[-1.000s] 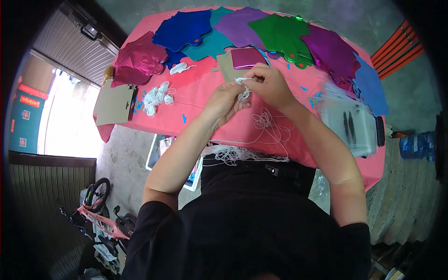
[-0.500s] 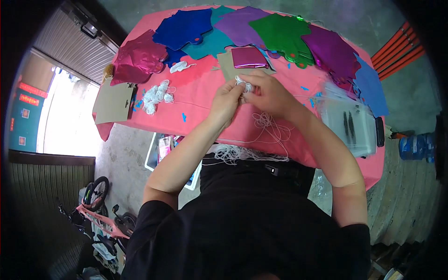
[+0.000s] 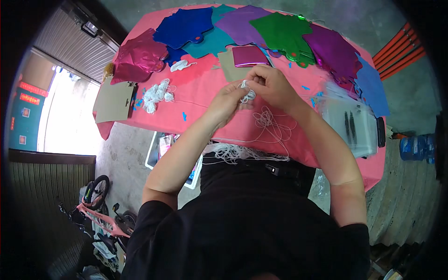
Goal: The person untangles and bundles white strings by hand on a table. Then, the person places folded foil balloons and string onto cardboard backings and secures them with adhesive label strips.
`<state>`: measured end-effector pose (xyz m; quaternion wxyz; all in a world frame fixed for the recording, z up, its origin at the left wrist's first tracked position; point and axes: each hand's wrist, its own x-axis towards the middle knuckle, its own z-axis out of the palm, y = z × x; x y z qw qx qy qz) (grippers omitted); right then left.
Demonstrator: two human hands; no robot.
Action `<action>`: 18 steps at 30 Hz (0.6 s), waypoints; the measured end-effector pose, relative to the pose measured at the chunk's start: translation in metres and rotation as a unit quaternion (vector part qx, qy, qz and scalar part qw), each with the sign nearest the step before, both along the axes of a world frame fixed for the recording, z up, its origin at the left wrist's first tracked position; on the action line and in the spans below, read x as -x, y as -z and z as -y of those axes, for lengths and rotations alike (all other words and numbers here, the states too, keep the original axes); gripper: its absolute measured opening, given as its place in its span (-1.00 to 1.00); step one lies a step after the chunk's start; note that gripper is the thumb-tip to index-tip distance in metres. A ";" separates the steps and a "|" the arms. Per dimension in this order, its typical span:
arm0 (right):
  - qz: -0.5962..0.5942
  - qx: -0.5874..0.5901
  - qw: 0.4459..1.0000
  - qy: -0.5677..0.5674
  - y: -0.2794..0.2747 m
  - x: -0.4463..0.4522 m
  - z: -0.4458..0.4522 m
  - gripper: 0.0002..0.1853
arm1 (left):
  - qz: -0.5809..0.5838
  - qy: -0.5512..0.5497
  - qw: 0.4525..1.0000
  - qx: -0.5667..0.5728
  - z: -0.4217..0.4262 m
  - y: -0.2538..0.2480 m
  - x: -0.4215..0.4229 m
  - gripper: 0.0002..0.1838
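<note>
A small bundle of white string [image 3: 247,96] is pinched in my left hand [image 3: 227,103], above the middle of the pink-covered table. My right hand [image 3: 274,88] is closed at the top of the same bundle, its thumb and fingertips on the string. Loose white string [image 3: 268,120] trails in loops over the cloth below my hands. More tangled string [image 3: 233,153] hangs at the table's near edge, against my waist. A heap of white string bundles [image 3: 157,95] lies to the left, and a single bundle [image 3: 182,66] sits further back.
Flat foil sheets in blue [image 3: 182,28], green [image 3: 282,35] and purple [image 3: 333,51] fan along the far edge. A folded pink foil [image 3: 249,56] rests on cardboard [image 3: 228,70]. Clear plastic bags [image 3: 347,123] lie right; a cardboard box [image 3: 113,102] stands left.
The right hand has tilted and its fingers have shifted on the string. The left hand has turned slightly, and the bundle now hangs lower between the two hands.
</note>
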<state>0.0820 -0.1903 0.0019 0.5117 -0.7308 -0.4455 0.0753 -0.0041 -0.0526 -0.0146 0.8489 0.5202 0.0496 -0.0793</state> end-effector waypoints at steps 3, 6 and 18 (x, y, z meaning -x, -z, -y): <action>0.050 -0.008 0.996 0.068 -0.005 0.006 -0.002 -0.88 | -0.031 -0.008 0.993 0.110 0.003 -0.009 0.001 -0.73; 0.091 -0.021 0.989 0.113 -0.005 0.011 -0.004 -0.87 | -0.033 0.023 0.971 0.236 0.004 -0.009 0.001 -0.71; 0.407 -0.023 0.910 0.079 -0.003 0.009 0.003 -0.89 | -0.050 -0.115 0.977 0.172 0.007 0.011 -0.004 -0.83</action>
